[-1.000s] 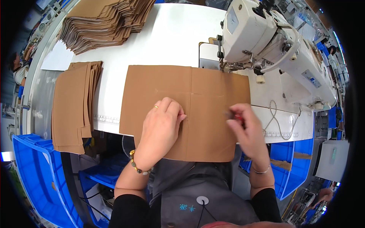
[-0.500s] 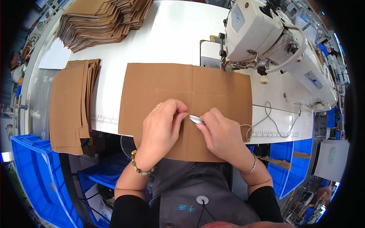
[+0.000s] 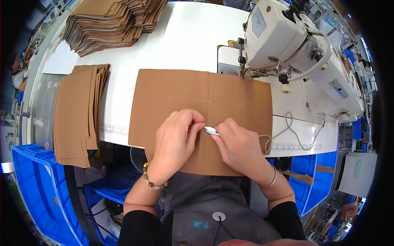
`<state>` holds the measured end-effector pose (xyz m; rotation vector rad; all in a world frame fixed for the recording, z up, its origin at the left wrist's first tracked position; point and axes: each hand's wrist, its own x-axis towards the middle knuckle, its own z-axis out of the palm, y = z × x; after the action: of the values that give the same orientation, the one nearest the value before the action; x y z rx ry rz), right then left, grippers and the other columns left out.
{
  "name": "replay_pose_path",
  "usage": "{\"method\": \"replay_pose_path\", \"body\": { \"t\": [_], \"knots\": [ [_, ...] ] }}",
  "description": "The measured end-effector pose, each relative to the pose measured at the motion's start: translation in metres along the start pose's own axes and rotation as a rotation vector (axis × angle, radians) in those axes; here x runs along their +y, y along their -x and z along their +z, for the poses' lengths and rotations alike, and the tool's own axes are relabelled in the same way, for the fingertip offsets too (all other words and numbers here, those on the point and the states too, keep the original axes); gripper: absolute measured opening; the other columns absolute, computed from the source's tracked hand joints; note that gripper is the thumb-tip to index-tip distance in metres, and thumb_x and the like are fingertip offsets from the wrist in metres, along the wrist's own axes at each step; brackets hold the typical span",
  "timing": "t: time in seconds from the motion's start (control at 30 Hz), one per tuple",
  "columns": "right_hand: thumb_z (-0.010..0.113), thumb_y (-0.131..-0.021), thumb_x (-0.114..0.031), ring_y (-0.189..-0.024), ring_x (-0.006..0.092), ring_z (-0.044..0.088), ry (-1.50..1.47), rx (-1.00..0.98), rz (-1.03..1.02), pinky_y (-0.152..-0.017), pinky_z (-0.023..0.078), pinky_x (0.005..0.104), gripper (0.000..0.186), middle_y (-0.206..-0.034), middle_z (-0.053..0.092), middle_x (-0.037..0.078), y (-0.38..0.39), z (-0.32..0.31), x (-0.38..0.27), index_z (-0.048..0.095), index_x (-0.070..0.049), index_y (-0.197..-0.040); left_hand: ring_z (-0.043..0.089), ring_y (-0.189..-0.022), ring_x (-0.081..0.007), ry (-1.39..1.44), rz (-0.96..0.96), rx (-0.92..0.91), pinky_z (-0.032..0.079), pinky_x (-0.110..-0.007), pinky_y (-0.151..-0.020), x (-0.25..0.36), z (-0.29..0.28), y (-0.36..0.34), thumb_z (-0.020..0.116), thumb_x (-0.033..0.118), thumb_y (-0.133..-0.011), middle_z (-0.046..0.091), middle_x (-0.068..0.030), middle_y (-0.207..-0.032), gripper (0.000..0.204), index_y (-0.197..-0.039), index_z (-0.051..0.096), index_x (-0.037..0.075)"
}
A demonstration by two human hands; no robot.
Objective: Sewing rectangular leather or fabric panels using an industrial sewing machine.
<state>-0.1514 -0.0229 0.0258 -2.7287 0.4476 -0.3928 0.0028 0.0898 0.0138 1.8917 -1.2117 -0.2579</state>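
Observation:
A brown leather-like panel [image 3: 172, 88] with a seam down its middle lies flat on the sewing table, its near end hanging over the front edge. My right hand [image 3: 240, 143] is closed around small metal thread snips [image 3: 211, 130], whose pointed tips reach the seam; most of the tool is hidden by the fingers. Just left of those tips, my left hand [image 3: 176, 135] pinches thumb and forefinger together over the panel. Whatever it grips, perhaps a thread end, is too small to make out.
At the right stands a white sewing machine [image 3: 273, 37], its head over the panel's far right corner. A cord [image 3: 283, 129] loops across the table. Brown panels are stacked at the left [image 3: 76, 115] and far left [image 3: 106, 24]. Blue bins [image 3: 45, 192] sit below the table.
The snips' tips have tilted slightly and look closer to my left fingertips. Both hands stay over the seam; the whole view has shifted a little.

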Motion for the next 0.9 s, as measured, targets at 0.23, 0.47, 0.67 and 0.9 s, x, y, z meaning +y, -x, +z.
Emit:
{"method": "replay_pose_path", "body": {
  "t": [0.23, 0.47, 0.67, 0.9],
  "knots": [
    [0.068, -0.092, -0.016, -0.064, 0.025, 0.065, -0.041, 0.029, -0.013, -0.053, 0.052, 0.0374, 0.014, -0.086, 0.057, 0.008, 0.004, -0.001, 0.008, 0.058, -0.007, -0.092, 0.063, -0.073, -0.018, -0.015, 0.001, 0.0, 0.05, -0.03, -0.066, -0.001, -0.004, 0.002, 0.073, 0.002, -0.088, 0.067, -0.0059, -0.081, 0.007, -0.092, 0.066, 0.002],
    [0.064, -0.097, -0.01, -0.063, 0.0179, 0.057, -0.016, 0.373, 0.374, -0.058, 0.045, 0.0293, 0.007, -0.081, 0.061, 0.009, 0.058, -0.026, 0.078, 0.066, -0.004, -0.1, 0.067, -0.073, -0.0102, 0.506, -0.084, -0.804, 0.051, -0.026, -0.065, -0.066, -0.113, 0.047, 0.076, 0.005, -0.088, 0.073, -0.0048, -0.081, 0.006, -0.091, 0.071, 0.001],
    [0.063, -0.101, -0.014, -0.065, 0.0083, 0.046, 0.064, 0.537, 0.49, -0.057, 0.04, 0.0248, 0.016, -0.081, 0.058, 0.001, 0.122, -0.04, 0.137, 0.065, 0.001, -0.106, 0.071, -0.074, -0.0243, -0.063, -0.625, -0.484, 0.054, -0.035, -0.072, -0.211, -0.042, 0.132, 0.07, 0.007, -0.079, 0.073, -0.0137, -0.077, 0.007, -0.08, 0.076, 0.003],
    [0.062, -0.102, -0.015, -0.066, 0.0073, 0.046, 0.086, 0.497, 0.486, -0.058, 0.04, 0.0232, 0.02, -0.084, 0.058, 0.003, 0.111, -0.031, 0.14, 0.064, 0.003, -0.109, 0.073, -0.098, -0.031, -0.314, -1.141, -0.18, 0.057, -0.041, -0.09, -0.381, 0.032, 0.25, 0.083, 0.022, -0.073, 0.076, -0.0138, -0.104, 0.023, -0.095, 0.082, 0.016]
  ]
}}
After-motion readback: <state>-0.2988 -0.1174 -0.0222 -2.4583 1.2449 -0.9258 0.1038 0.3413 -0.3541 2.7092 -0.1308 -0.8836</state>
